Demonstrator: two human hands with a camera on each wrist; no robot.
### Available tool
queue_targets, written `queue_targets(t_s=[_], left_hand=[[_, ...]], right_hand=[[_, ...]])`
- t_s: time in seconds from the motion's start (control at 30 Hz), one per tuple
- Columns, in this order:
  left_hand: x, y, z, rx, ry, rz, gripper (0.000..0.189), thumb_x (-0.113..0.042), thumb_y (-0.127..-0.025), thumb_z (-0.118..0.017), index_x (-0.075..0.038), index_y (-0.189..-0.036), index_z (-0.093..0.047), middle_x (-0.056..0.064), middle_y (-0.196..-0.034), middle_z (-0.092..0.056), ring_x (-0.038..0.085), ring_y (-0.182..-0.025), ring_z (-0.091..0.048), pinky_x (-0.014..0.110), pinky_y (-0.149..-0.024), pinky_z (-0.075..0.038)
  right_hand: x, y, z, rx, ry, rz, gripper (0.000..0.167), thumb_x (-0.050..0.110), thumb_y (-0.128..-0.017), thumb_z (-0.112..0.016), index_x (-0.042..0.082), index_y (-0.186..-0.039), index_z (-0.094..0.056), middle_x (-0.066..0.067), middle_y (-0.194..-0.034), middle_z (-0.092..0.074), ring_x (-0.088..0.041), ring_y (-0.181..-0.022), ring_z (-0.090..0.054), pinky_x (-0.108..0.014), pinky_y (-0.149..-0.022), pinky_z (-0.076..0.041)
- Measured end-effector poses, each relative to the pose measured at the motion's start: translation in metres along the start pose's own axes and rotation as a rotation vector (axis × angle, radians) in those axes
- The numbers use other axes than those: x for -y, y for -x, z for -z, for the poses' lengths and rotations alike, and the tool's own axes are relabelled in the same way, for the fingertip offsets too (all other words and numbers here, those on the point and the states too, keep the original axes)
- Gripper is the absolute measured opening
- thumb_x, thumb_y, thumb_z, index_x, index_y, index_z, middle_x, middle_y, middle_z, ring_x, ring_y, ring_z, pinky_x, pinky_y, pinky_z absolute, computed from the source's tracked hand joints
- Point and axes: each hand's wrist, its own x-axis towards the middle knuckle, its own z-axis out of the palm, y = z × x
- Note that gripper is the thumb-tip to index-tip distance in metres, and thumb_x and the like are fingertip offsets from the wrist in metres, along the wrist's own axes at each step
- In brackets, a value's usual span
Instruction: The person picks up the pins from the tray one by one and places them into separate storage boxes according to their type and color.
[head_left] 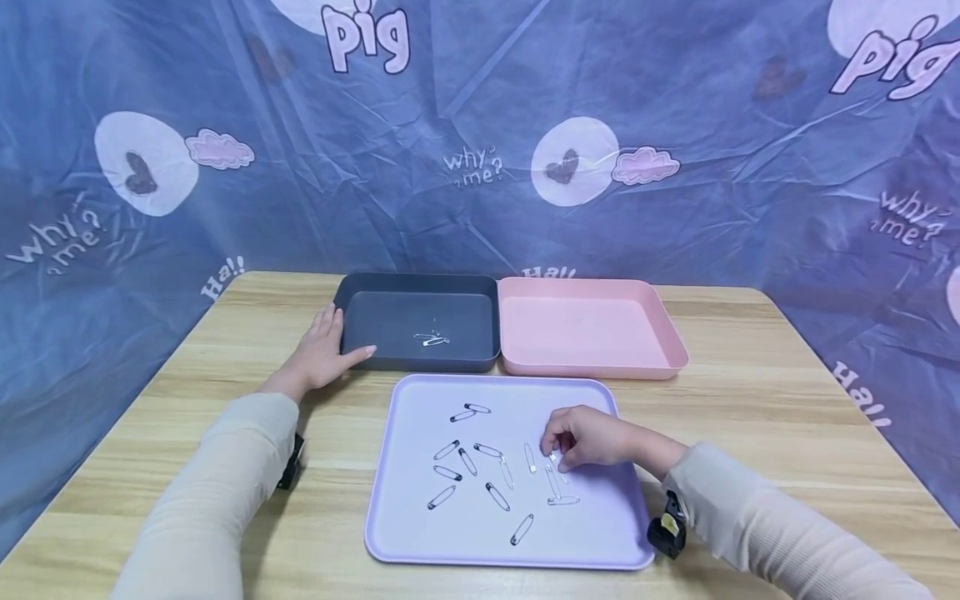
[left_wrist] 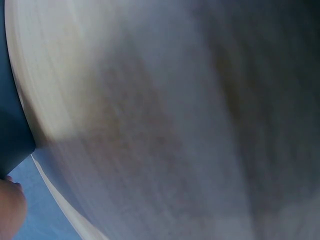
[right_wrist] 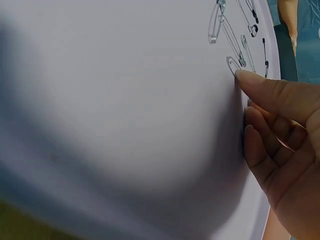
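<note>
My right hand (head_left: 588, 437) is low over the right part of a lilac tray (head_left: 622, 533). Its thumb and fingers pinch at a silver safety pin (right_wrist: 231, 65), with the thumb tip covering one end. More silver safety pins (head_left: 563, 501) lie close by, while several safety pins with black heads (head_left: 497, 497) are scattered over the tray's middle and left. At the dark grey tray (head_left: 420, 363), my left hand (head_left: 318, 354) rests against the left front corner, thumb across the front rim and fingers along the side. A few silver pins (head_left: 433, 340) lie inside it.
A pink tray (head_left: 592, 371) stands right beside the dark one, behind the lilac tray. All three are on a wooden table (head_left: 750, 417). A blue printed cloth (head_left: 480, 167) hangs behind the table. The left wrist view shows mostly blurred surface.
</note>
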Motion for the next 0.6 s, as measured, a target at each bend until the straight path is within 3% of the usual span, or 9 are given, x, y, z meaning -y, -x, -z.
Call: queue_targets(t_s=[0.6], left_hand=[[-0.0012,0.0011,0.0006,0.004,0.012,0.001,0.099,-0.064,-0.079,-0.034,0.011,-0.133,0.001,0.025,-0.139,0.009,0.036,-0.126,0.008,0.047,-0.101,-0.002]], right_hand=[[-0.0035,0.0045,0.0,0.035,0.033,-0.012,0.017,0.002,-0.062,-0.071,0.013,-0.062,-0.058,0.012,-0.064,-0.048,0.0,-0.061,-0.045,-0.019,-0.059,-0.042]])
